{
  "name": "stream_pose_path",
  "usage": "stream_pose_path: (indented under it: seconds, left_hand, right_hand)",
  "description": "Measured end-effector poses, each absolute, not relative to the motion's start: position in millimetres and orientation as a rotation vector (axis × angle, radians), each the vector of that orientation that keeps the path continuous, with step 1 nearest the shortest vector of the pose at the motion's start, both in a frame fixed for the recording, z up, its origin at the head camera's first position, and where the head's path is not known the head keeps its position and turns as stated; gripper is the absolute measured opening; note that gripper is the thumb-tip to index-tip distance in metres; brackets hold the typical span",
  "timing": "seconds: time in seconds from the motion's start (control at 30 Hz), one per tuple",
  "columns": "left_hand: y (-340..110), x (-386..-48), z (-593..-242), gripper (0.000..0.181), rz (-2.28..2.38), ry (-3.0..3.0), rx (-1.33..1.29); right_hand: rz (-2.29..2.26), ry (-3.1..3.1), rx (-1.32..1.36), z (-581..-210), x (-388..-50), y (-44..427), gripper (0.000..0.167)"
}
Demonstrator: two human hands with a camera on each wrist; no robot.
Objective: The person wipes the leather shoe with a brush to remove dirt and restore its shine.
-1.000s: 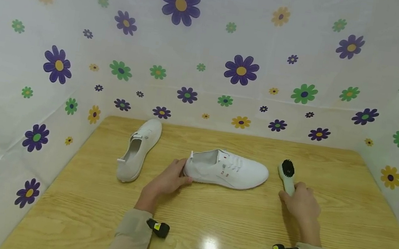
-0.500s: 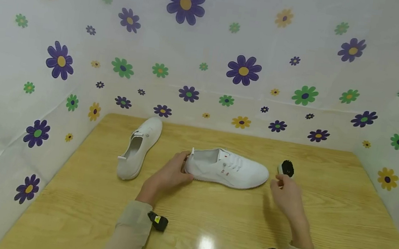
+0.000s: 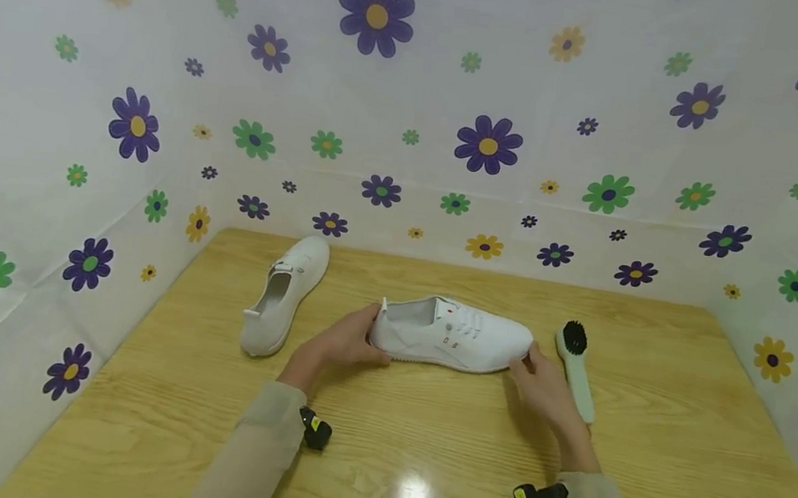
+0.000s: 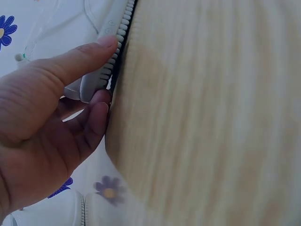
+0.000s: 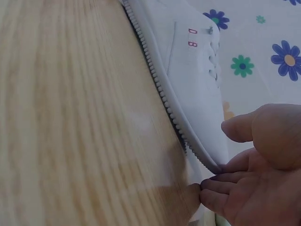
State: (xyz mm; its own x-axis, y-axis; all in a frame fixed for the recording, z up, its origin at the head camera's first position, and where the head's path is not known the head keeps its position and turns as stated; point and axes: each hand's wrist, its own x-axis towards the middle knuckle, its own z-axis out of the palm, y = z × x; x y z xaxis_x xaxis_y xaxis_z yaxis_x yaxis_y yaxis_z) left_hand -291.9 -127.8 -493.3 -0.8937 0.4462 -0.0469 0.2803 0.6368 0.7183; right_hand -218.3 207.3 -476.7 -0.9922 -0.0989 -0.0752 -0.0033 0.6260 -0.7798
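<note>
A white lace-up shoe (image 3: 466,338) with red letters on its side stands sole down on the table, toe to the right. My left hand (image 3: 349,342) holds its heel. In the left wrist view the thumb lies along the ridged sole (image 4: 123,28) and the fingers curl behind the heel. At the toe is my right hand (image 3: 546,386), its fingertips (image 5: 235,162) touching the toe's end and its thumb beside the upper. To the right of that hand lies a pale green brush (image 3: 578,380), black bristles facing up.
A second white shoe (image 3: 284,297) rests at the table's back left, toe pointing to the back. The wooden table (image 3: 374,439) meets a white flower-print sheet (image 3: 420,92) at the back and sides.
My right hand has let go of the brush, leaving it on the table, and moved left to the shoe's toe. My left hand stays at the heel.
</note>
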Motion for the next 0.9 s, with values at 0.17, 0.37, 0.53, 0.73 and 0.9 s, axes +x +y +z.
stream_pose_path:
  seconds: [0.17, 0.37, 0.53, 0.73, 0.9]
  left_hand:
    - [-137.5, -279.1, -496.2, 0.078, 1.051, 2.677, 0.463]
    - [-148.6, -262.5, -491.8, 0.097, 0.954, 2.749, 0.422]
    - [-166.5, -245.5, -485.8, 0.096, 0.846, 2.796, 0.428]
    - [-190.0, -221.2, -471.3, 0.068, 0.874, 2.779, 0.378]
    - [-201.3, -205.1, -465.8, 0.064, 0.822, 2.803, 0.336]
  right_hand:
    - [-1.258, 2.702, -0.066, -479.4, -232.5, 191.3, 0.066]
    - [-1.326, 2.652, -0.043, -479.4, -239.0, 164.1, 0.073]
    - [-1.428, 2.583, -0.045, -479.9, -230.1, 138.1, 0.078]
    - [-1.510, 2.494, -0.061, -477.9, -224.1, 108.4, 0.080]
    - [-1.517, 2.467, -0.083, -477.6, -226.0, 83.3, 0.082]
